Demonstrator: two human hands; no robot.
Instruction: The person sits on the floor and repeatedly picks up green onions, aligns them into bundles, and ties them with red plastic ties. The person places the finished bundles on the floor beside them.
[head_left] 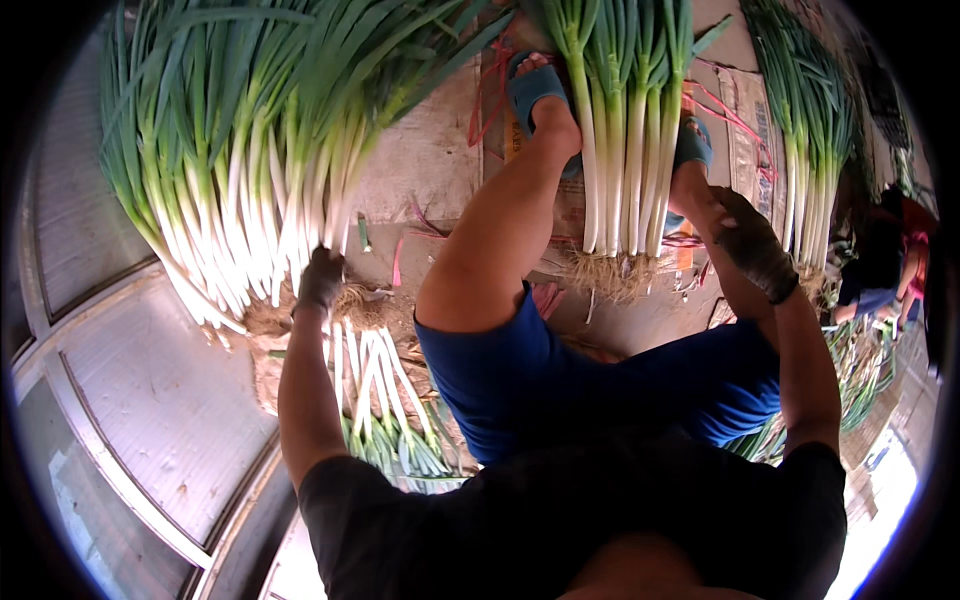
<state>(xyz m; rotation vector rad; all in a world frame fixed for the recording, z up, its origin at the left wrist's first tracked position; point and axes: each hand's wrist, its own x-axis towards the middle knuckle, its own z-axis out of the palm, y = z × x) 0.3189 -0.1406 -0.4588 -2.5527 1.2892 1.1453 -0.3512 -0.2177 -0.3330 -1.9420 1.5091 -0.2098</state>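
A large pile of long green onions (240,180) lies at the left, leaves away from me and roots toward me. At its right root end my left hand (320,280), in a dark glove, is closed around a white stalk; the fingertips are partly hidden. Between my feet lies a smaller row of green onions (625,150), with its roots (610,275) toward me. My right hand (752,240), also gloved, is beside my right shin, fingers loosely apart with nothing visible in them. It touches none of the onions.
More green onions (385,385) lie by my left thigh, with another bundle (812,150) at the far right. Red ties (735,110) lie on the cardboard floor covering (430,150). A metal-framed panel (150,400) borders the left. Another person (895,260) works at the right edge.
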